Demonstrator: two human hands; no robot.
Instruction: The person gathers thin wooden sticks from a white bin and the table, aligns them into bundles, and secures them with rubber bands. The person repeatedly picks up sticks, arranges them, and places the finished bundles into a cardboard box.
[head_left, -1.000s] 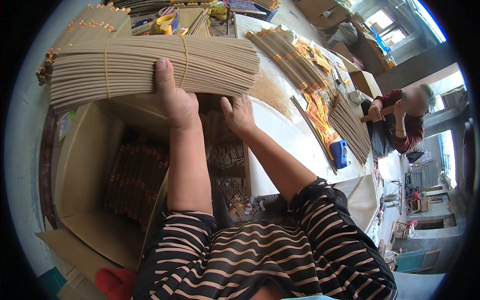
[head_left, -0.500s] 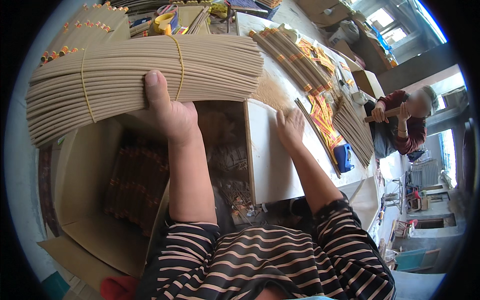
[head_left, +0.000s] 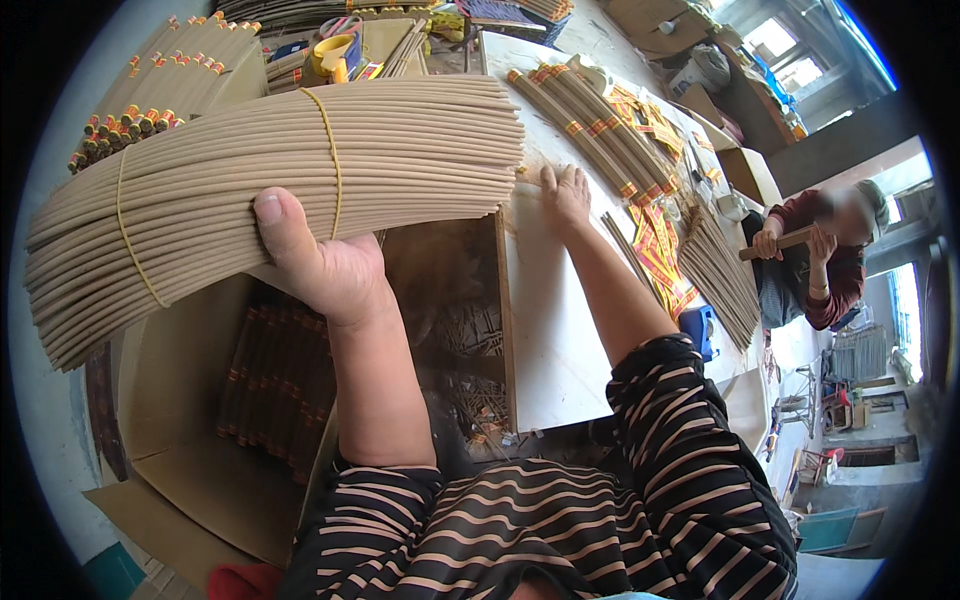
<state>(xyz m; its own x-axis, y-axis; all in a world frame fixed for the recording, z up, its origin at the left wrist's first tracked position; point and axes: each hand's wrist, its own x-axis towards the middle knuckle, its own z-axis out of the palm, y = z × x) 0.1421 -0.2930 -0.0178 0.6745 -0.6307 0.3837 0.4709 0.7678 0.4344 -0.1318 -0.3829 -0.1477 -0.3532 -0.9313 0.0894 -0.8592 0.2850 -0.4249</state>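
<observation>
Left hand (head_left: 325,265) clasping banded stick bundle (head_left: 420,150), right hand (head_left: 568,202) outstretched on white tabletop (head_left: 550,350)

The stick bundle (head_left: 410,145) has dipped leftward — the right hand (head_left: 568,196) shifted, seemingly onto the table (head_left: 550,340).

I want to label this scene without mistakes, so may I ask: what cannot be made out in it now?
In the head view:
Left hand: most fingers, hidden behind the bundle of sticks.
Right hand: its palm, turned away from the camera.
Cardboard box: its far end, covered by the bundle.
Red item: cut off by the lower edge.
</observation>
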